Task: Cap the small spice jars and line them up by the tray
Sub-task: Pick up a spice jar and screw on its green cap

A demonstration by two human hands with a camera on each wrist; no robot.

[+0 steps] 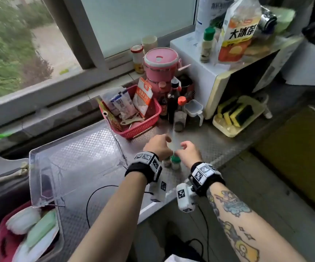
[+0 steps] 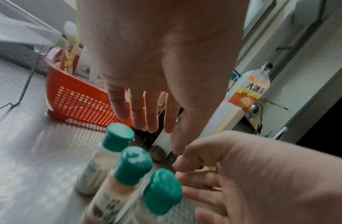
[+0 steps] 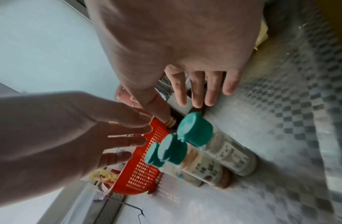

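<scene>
Three small clear spice jars with green plastic caps (image 2: 132, 166) stand capped, touching, just below both hands' fingertips. Left hand (image 1: 157, 146) and right hand (image 1: 188, 151): fingers relaxed, spread, holding nothing.

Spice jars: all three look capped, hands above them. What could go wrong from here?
1. The three green-capped clear spice jars stand bunched together; a low left hand or right hand could topple one into the others.
2. The red mesh basket sits close behind, crowding any lining-up.
</scene>
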